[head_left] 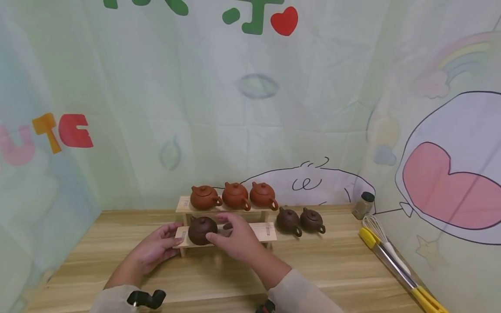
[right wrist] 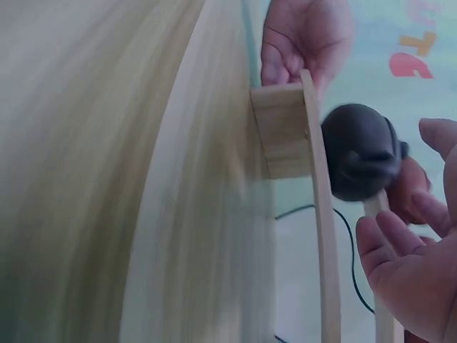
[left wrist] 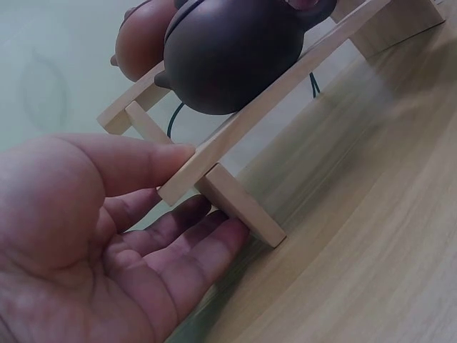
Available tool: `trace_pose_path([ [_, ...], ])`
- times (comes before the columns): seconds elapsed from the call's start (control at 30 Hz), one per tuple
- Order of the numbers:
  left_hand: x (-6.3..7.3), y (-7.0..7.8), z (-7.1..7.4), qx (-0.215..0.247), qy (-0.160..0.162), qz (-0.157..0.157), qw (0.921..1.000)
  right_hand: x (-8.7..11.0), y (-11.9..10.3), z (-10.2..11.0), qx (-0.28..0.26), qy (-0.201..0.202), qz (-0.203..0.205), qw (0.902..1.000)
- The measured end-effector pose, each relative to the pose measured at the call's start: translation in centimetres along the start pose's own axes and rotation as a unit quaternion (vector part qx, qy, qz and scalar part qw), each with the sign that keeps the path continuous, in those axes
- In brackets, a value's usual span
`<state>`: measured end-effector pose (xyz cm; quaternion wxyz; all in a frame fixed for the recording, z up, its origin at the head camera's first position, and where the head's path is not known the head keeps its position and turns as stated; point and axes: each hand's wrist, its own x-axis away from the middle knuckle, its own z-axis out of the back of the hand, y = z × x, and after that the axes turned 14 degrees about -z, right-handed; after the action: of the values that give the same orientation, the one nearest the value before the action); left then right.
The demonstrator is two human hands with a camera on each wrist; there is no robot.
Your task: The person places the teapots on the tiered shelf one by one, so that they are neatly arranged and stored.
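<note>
Backdrop letters "UTE", dark teapot on seemingly labelled stand.

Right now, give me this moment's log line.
left hand: grips lower stand | right hand: beside dark teapot on lower stand | upper stand: three orange teapots | table: two dark teapots

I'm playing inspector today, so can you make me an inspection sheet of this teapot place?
Surface: wooden table.
Job's things: three reddish teapots on the upper shelf; one dark teapot on the lower shelf; two other dark teapots on the table, right of the shelves.
Clutter: jar, whisk and tongs at the table's right side.
Grips: left grip holds the lower shelf's end; right grip has fingers spread beside the lower-shelf teapot.
Cables: nothing seen.
Surroundings: cartoon cloth behind and at both sides.
</note>
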<state>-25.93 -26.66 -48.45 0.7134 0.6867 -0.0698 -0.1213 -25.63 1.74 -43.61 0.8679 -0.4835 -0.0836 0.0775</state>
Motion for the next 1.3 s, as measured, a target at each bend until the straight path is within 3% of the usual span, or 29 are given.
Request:
trace_pose_path([
  [0.17, -0.1, -0.2, 0.1, 0.003, -0.003, -0.001, 1.0000, 1.4, 2.0, 2.6, -0.042, -0.001, 0.003, 0.9991],
  [0.33, 0.0, -0.2, 0.1, 0.008, 0.000, -0.001, 1.0000, 2.6, 4.0, 5.1, -0.051, 0.018, 0.001, 0.9985],
  [0.67, 0.1, 0.0, 0.1, 0.006, 0.001, 0.002, 1.0000, 4.5, 7.6, 10.0, -0.009, 0.077, -0.025, 0.9967],
  [1.0, 0.0, 0.0, 0.0, 0.003, 0.001, 0.003, 1.0000, 3.9, 11.8, 16.4, 0.068, 0.173, -0.079, 0.9794],
  [1.3, 0.1, 0.0, -0.1, 0.008, 0.006, 0.008, 0.9999, 1.9, 13.9, 20.3, 0.080, 0.195, -0.132, 0.9686],
])
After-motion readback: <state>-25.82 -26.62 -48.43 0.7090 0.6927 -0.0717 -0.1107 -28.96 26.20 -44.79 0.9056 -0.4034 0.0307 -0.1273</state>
